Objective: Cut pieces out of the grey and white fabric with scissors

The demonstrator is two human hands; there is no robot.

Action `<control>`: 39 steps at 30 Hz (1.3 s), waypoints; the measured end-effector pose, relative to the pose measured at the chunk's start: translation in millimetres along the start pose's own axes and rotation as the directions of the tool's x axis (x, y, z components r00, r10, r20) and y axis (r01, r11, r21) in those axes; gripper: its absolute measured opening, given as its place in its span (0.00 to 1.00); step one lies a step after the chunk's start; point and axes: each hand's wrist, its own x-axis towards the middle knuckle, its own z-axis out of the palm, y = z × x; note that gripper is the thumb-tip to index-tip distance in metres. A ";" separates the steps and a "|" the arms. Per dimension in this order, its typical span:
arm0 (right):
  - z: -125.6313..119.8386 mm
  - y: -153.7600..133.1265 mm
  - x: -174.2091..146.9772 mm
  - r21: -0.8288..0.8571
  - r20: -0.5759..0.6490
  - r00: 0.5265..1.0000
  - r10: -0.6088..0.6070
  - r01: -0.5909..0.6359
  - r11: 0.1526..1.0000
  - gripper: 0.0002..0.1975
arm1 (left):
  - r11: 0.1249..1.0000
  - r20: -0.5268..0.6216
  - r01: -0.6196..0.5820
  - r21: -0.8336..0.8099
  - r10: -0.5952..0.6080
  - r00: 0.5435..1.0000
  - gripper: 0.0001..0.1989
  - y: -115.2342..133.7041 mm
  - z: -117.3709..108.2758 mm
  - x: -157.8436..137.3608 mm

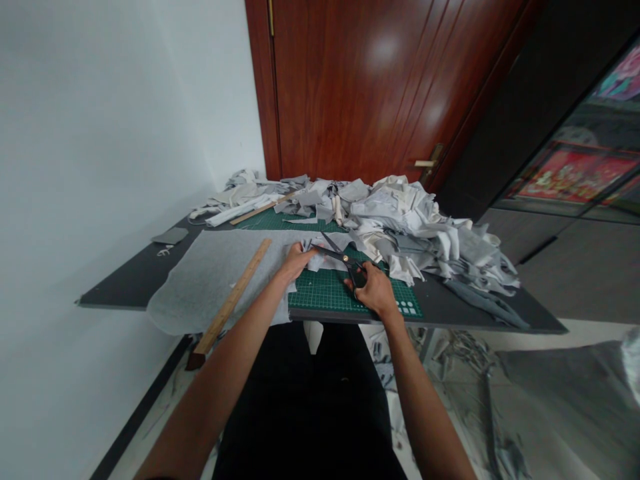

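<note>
My right hand (376,288) is closed round the handles of black scissors (345,258). Their blades stand apart and point left, towards my other hand. My left hand (295,259) pinches the edge of a light grey fabric sheet (200,270), close to the blade tips. Bunched fabric lies around the blades, so the exact cutting line is hard to make out. On the sheet rests a wooden ruler (240,287), slanting past the table's front edge. Under the scissors lies a green cutting mat (320,293), partly covered by the fabric.
A large heap of grey and white fabric scraps (400,213) fills the back and right of the dark table (120,277). A second wooden strip (260,209) lies at the back left. Scraps litter the floor (460,360). A wooden door (350,87) stands behind.
</note>
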 end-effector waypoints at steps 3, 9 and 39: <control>0.1 -0.3 -0.5 -0.006 0.008 1.000 0.006 -0.006 1.000 0.20 | 1.000 -0.007 -0.005 0.020 0.005 1.000 0.20 -0.3 -0.4 -0.1; -1.2 -1.1 -0.6 -0.013 0.034 0.999 0.030 -0.029 0.999 0.19 | 0.998 -0.047 -0.024 0.058 0.027 0.999 0.20 -1.1 -0.5 0.8; -6.7 -4.9 0.1 -0.023 0.079 0.993 0.083 -0.082 0.996 0.19 | 0.997 -0.063 -0.026 0.074 0.031 0.998 0.18 -5.4 -3.5 3.1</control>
